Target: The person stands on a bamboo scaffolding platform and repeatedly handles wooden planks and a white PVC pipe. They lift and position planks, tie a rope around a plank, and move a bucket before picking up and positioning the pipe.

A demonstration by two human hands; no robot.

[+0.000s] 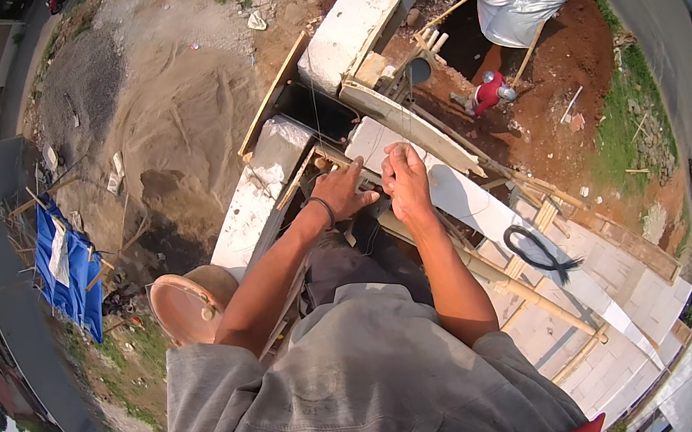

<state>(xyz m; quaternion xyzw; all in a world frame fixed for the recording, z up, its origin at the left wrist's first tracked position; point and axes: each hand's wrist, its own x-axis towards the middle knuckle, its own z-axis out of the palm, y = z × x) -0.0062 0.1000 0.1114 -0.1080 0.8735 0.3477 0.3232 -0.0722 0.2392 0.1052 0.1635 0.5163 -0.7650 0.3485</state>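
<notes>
My left hand [342, 195] reaches over the gap where the white block walls meet, palm down. Its fingers and thumb are apart, close to a wooden board [334, 155], and I see nothing held in it. A dark band circles that wrist. Just to the right, my right hand [405, 180] is raised with its fingers curled together. Whatever is between those fingers, if anything, is too small to make out. Beyond both hands, formwork boards [413, 124] flank a dark opening [316, 111]. Contact between the left fingertips and the board cannot be made out.
A tan bucket [189, 304] stands left of my left forearm. A looped bundle of black wire [540, 251] lies on the white wall [492, 214] at right. Bamboo poles [554, 307] run below it. Far below, a person in red [488, 93] stoops beside a pit.
</notes>
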